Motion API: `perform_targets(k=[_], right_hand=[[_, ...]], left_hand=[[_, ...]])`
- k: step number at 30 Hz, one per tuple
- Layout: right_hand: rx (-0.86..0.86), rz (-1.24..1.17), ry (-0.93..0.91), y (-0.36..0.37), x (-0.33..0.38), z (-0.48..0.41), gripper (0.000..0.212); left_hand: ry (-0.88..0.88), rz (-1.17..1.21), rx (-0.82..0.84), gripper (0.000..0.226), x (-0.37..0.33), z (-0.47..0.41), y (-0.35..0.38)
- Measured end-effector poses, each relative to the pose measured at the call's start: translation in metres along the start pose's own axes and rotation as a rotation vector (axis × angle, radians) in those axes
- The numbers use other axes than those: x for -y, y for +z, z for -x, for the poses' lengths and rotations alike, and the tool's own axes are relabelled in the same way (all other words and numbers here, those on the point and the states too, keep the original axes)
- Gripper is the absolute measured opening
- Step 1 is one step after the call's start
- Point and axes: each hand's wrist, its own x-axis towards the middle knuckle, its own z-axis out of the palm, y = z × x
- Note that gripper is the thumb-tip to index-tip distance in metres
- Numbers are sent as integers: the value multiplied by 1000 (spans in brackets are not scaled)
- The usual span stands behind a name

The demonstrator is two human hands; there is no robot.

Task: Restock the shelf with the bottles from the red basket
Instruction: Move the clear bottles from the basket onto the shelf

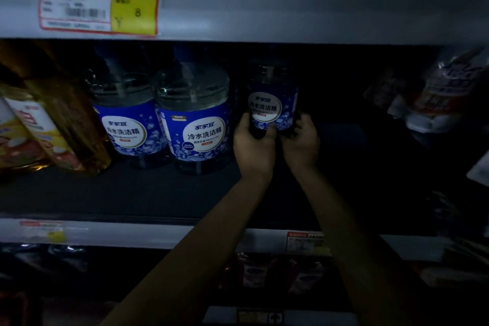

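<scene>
A clear bottle with a blue label (272, 103) stands deep on the dark middle shelf (132, 193). My left hand (254, 148) grips its lower left side and my right hand (301, 143) grips its lower right side. Both arms reach in over the shelf's front rail. To its left stand two larger bottles with the same blue label, one (195, 116) close by and one (124, 111) further left. The red basket is out of view.
Amber bottles with yellow labels (45, 124) lean at the far left of the shelf. Packaged goods (439, 95) sit at the right. A price tag (100, 2) hangs on the rail above. More bottles (254, 272) fill the shelf below.
</scene>
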Motion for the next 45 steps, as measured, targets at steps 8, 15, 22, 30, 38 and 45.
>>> perform_targets(k=[8, 15, 22, 30, 38, 45], right_hand=[[-30, -61, 147, -20, 7, 19, 61], [-35, -156, 261, -53, 29, 52, 62], [108, 35, 159, -70, 64, 99, 54], [433, 653, -96, -70, 114, 168, 82], [654, 803, -310, -15, 168, 239, 101], [943, 885, -341, 35, 196, 294, 106]], left_hand=[[-101, -3, 58, 64, -13, 23, -11], [-120, -163, 240, 58, -36, 47, -46], [42, -381, 463, 54, -81, 78, -108], [270, -812, 628, 74, -126, 110, -207], [337, -1290, 619, 97, -154, 139, -323], [261, -1433, 618, 97, -147, 166, -422]])
